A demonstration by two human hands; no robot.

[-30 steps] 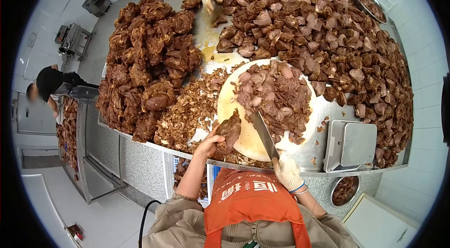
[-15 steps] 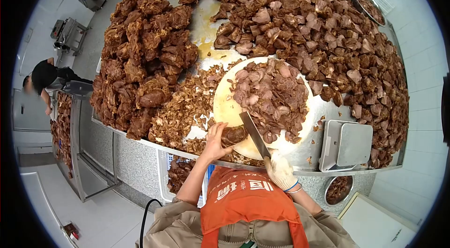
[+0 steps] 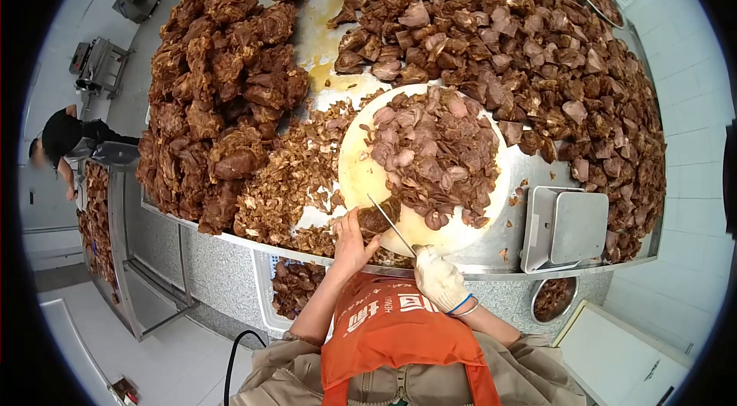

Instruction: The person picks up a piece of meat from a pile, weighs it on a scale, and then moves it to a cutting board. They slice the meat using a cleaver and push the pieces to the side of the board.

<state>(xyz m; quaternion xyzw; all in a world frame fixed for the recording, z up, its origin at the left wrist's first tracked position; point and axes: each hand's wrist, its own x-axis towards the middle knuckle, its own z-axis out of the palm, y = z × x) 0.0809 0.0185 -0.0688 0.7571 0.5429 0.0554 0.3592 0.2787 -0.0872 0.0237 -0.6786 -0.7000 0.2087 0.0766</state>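
My bare left hand presses a brown chunk of cooked meat against the near left edge of a round cutting board. The thumb and fingers close around its left and near sides. My right hand, in a white knit glove, grips the handle of a knife. Seen nearly edge-on, the blade slants across the right part of the chunk, close to my left fingertips. A heap of sliced meat covers much of the board just beyond the knife.
Large meat pieces pile up at left, with small scraps beside the board. Cut chunks spread across the right. A scale stands at the near right table edge. One person works far left.
The knife has moved left from beside the chunk to over it, its blade turning from broad face to edge. My right hand has shifted left with it. My left hand still holds the chunk.
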